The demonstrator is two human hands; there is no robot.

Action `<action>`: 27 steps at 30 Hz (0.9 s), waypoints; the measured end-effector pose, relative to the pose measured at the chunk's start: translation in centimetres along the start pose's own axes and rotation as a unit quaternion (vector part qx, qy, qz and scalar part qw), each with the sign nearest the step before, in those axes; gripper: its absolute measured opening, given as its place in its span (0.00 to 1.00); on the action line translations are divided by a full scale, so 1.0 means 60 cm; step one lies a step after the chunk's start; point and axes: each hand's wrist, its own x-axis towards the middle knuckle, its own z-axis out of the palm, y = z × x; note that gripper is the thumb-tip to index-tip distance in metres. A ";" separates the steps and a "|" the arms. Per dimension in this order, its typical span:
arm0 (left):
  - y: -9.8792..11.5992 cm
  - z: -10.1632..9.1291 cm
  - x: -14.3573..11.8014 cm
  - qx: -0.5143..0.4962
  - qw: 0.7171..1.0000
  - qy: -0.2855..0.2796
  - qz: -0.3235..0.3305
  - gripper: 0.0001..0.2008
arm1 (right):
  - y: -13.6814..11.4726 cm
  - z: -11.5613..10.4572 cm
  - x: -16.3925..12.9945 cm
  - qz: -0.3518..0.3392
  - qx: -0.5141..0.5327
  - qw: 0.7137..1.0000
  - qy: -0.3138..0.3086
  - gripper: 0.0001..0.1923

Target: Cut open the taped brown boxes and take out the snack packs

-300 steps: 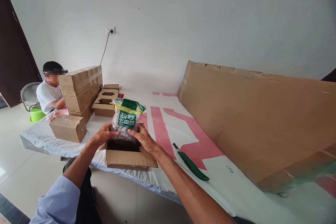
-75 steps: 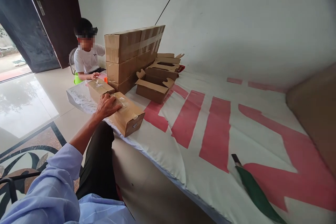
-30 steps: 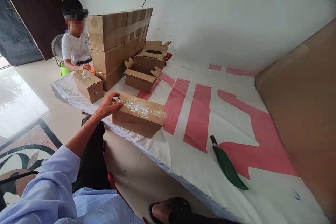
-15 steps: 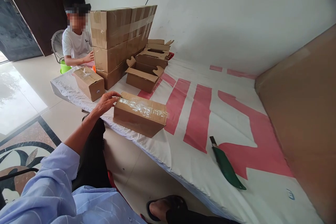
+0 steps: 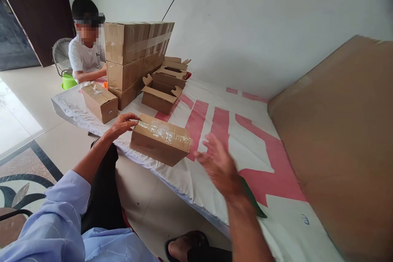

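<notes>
A taped cardboard box [image 5: 159, 141] lies near the front edge of the cloth-covered surface, with shiny clear tape along its top. The fingers of my left hand [image 5: 123, 124] are closed on its left top corner. My right hand [image 5: 217, 163] is off the box's right end, its fingers spread, holding nothing and slightly blurred. Partly hidden behind my right wrist is a dark green, curved, blade-like object [image 5: 256, 202].
Stacked cardboard boxes [image 5: 130, 45] stand at the back left, beside open boxes [image 5: 161, 96]. A closed box [image 5: 101, 104] sits in front of the stack. Behind it sits another person [image 5: 87, 59]. A large cardboard panel [image 5: 334, 143] rises at the right.
My right hand has come into view from below and reaches toward the box's right end. My left hand stays at the left corner. The view has shifted slightly.
</notes>
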 end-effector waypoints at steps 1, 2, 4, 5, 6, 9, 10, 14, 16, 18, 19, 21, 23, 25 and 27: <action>0.001 0.001 0.002 -0.002 1.000 -0.004 -0.002 0.20 | -0.005 0.015 0.001 0.019 0.016 0.999 -0.021 0.44; 0.002 0.003 0.004 -0.002 1.000 -0.008 -0.004 0.20 | -0.009 0.032 0.001 0.038 0.036 0.997 -0.049 0.47; 0.005 0.006 0.006 0.000 1.000 -0.011 -0.008 0.20 | -0.014 0.064 -0.001 0.061 0.067 0.991 -0.095 0.48; 0.006 0.007 0.006 0.000 1.000 -0.013 -0.009 0.20 | -0.015 0.077 -0.004 0.060 0.071 0.990 -0.104 0.47; 0.006 0.008 0.005 -0.002 1.000 -0.016 -0.009 0.19 | -0.014 0.085 -0.007 0.057 0.071 0.991 -0.103 0.46; 0.004 0.009 0.000 -0.015 0.999 -0.038 -0.001 0.20 | -0.010 0.090 -0.020 0.053 0.068 0.993 -0.087 0.42; 0.002 0.008 -0.002 -0.021 0.999 -0.049 0.001 0.21 | -0.007 0.087 -0.024 0.057 0.070 0.992 -0.084 0.41; 0.006 0.009 -0.011 -0.027 0.996 -0.077 0.023 0.22 | 0.000 0.069 -0.041 0.074 0.087 0.990 -0.077 0.39; 0.017 0.011 -0.015 -0.011 0.995 -0.082 0.048 0.20 | 0.000 0.063 -0.046 0.074 0.094 0.989 -0.085 0.39; 0.034 0.015 -0.020 0.010 0.991 -0.114 0.067 0.19 | -0.003 0.059 -0.049 0.074 0.095 0.988 -0.094 0.40; 0.042 0.018 -0.021 0.017 0.988 -0.138 0.071 0.19 | -0.005 0.058 -0.050 0.075 0.095 0.988 -0.096 0.40; 0.056 0.025 -0.023 0.018 0.983 -0.172 0.064 0.22 | -0.009 0.055 -0.051 0.081 0.094 0.987 -0.099 0.41; 0.063 0.033 -0.021 0.013 0.986 -0.161 0.036 0.22 | -0.009 0.049 -0.050 0.085 0.089 0.986 -0.109 0.40; 0.063 0.037 -0.016 0.013 0.990 -0.137 0.009 0.21 | 0.000 0.033 -0.049 0.075 0.071 0.988 -0.116 0.38; 0.061 0.037 -0.010 0.016 0.990 -0.138 0.007 0.22 | 0.022 0.003 -0.046 0.055 0.029 0.994 -0.093 0.36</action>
